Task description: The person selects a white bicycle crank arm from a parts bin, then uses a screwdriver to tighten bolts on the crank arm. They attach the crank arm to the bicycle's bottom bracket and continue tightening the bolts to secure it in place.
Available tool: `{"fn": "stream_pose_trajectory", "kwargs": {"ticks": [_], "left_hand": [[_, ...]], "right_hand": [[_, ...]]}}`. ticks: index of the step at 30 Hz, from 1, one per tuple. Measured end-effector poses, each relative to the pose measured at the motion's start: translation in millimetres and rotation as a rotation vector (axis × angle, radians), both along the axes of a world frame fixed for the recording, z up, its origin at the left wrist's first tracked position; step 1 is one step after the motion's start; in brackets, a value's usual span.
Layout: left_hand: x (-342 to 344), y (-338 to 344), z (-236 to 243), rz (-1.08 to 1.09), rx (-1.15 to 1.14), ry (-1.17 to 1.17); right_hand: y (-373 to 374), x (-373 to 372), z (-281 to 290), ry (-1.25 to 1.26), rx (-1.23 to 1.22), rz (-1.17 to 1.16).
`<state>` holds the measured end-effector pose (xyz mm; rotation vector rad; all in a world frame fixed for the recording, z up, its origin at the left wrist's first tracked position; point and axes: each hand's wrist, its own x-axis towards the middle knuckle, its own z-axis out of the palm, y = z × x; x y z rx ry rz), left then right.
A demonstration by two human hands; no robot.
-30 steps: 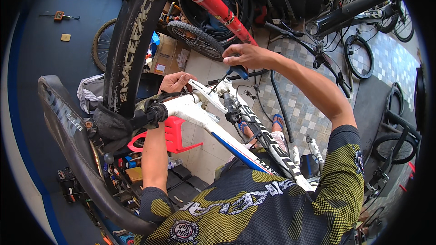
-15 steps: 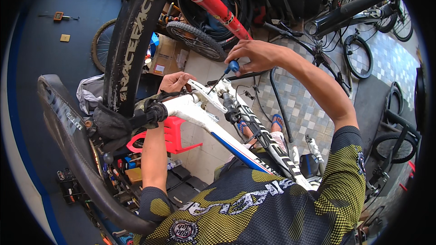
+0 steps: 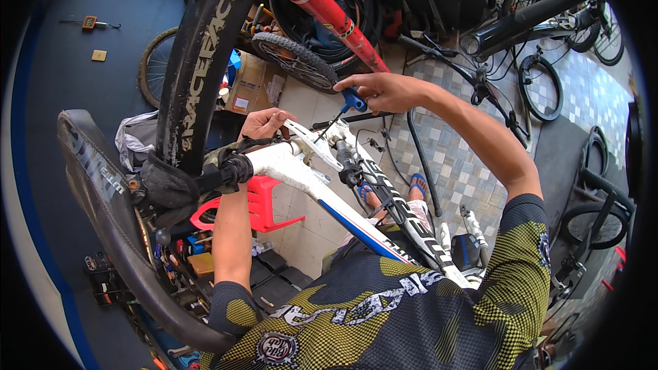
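Observation:
A white bicycle frame hangs clamped in front of me, with a white linkage arm and a rear shock near its upper end. The far end of that arm is gripped by my left hand, thumb on top; its other fingers are partly hidden. Above the linkage, my right hand holds a blue T-handle hex key by its handle. The key's dark shaft slants down to the linkage; its tip is too small to make out.
A black upright tube and a red tube rise close by on the far side. The black saddle curves along my left. Beneath the frame stands a red plastic stool. Tools, wheels and other bicycles surround the workplace.
The hex key's handle has turned, so its T shape now shows broadside. My right hand has shifted slightly, its index finger straighter. My left hand stays on the linkage arm.

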<state>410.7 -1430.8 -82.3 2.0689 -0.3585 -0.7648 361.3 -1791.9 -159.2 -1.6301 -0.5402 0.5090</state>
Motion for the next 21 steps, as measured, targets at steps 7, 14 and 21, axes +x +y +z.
{"fn": "stream_pose_trajectory", "kwargs": {"ticks": [7, 14, 21], "left_hand": [[-2, 0, 1, 0.012, -0.006, -0.005], [-2, -3, 4, 0.004, 0.008, -0.012], [-3, -4, 7, 0.017, 0.014, 0.009]], "right_hand": [[-2, 15, -1, -1.204, -0.261, -0.252], [13, 13, -5, 0.063, -0.224, -0.087], [5, 1, 3, -0.110, -0.113, -0.061]]}}
